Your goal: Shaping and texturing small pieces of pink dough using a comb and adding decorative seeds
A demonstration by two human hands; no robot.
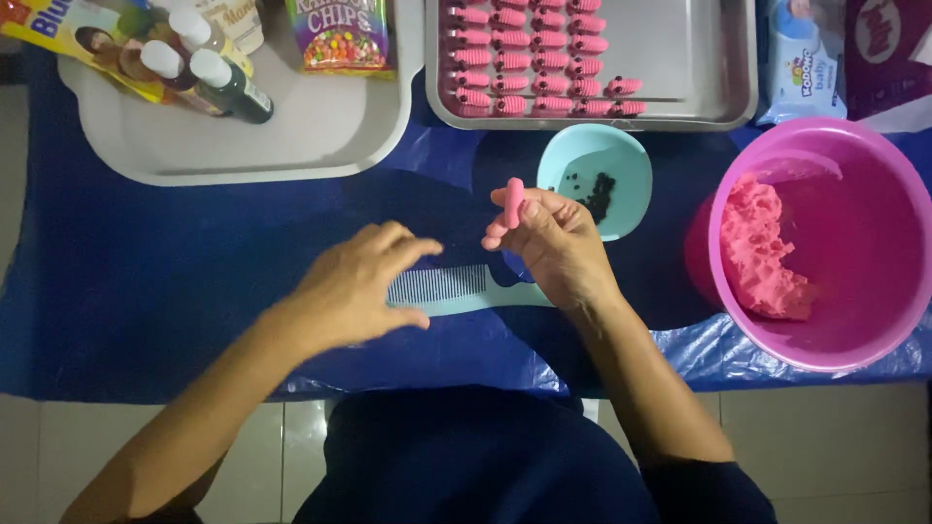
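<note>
Head view, near to far: left hand (354, 286) hovering with fingers spread and empty just over the pale comb (456, 288); right hand (549, 243) fingers clamped on a pink dough piece (514, 202) — shaping step, likely. Beyond the fingertips, small bowl of dark bits (621, 160), then steel tray (680, 107) of finished pieces.

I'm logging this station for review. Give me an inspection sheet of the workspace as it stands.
Surface: blue plastic sheet over a tiled floor.
Job's things: pink dough piece; ridged comb; steel tray with rows of shaped pink pieces; pink tub of dough; small bowl of dark bits.
Clutter: white tray with bottles and packets.
Hands: right hand pinches the dough piece; left hand rests on the comb.
Cables: nothing seen.
Surroundings: wipes pack.
</note>
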